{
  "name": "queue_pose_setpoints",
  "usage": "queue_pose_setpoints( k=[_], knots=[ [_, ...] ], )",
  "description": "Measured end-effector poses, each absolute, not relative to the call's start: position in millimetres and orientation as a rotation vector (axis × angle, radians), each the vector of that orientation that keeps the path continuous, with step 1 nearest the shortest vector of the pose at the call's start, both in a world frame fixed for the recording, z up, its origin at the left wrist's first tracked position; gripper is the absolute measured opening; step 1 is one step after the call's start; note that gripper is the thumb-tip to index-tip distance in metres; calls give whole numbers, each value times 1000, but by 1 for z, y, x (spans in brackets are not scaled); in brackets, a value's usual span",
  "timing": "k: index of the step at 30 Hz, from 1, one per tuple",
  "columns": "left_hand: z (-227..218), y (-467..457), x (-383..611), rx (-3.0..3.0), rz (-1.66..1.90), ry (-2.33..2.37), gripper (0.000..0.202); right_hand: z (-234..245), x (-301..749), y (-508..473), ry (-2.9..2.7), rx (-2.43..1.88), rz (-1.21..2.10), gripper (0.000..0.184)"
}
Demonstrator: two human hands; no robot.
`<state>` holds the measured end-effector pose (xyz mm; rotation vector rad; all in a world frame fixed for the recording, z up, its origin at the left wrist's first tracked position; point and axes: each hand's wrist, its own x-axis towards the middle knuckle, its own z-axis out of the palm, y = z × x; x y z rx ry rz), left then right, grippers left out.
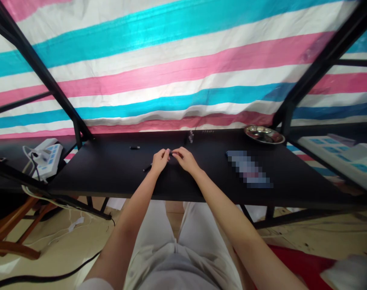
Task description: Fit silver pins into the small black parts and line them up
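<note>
My left hand [160, 161] and my right hand [186, 160] meet above the middle of the black table, fingertips pinched together. Between them they grip a small dark piece [170, 153], mostly hidden by the fingers. Beside my left hand lies a short black stick [147, 167], its far end close to the hand. Farther back on the left is a small black stick with a silvery end [135, 148]. A little cluster of clear pieces [191, 137] sits beyond my right hand, and a row of tiny pieces [207, 131] runs along the back edge.
A shiny round metal dish [264, 135] stands at the back right of the black table [111, 173]. A pixelated bluish flat object [248, 169] lies on the right. Power strips [52, 159] with cables rest on the left neighbouring table. Black frame posts flank the striped sheet [183, 80] behind.
</note>
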<state>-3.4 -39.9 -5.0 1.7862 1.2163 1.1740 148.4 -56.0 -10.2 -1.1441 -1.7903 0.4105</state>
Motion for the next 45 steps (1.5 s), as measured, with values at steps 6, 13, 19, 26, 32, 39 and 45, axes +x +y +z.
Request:
queue_pose_setpoints(
  k=[6,13,19,26,32,39,45],
  knots=[
    [-2,-43,-4,1801,1160,1144,38,-17,148,-54,-1877,-1130,467,22],
    [2,-46,-6,1896,1132,1177,34,-15,159,-40,-1794,-1241,489,19],
    [-4,-42,-6,1911,1113,1203,36,-17,192,-3,-1516,-1597,342,15],
    [-3,-42,-7,1942,1067,1239,35,-19,194,9,-1495,-1820,298,14],
    [-2,-43,-8,1953,1056,1237,34,-17,190,9,-1495,-1878,326,14],
    [-3,-43,-8,1960,1034,1252,35,-18,190,11,-1482,-1905,335,14],
    [-1,-44,-7,1956,1046,1242,35,-23,191,12,-1481,-1896,317,14]
  ],
)
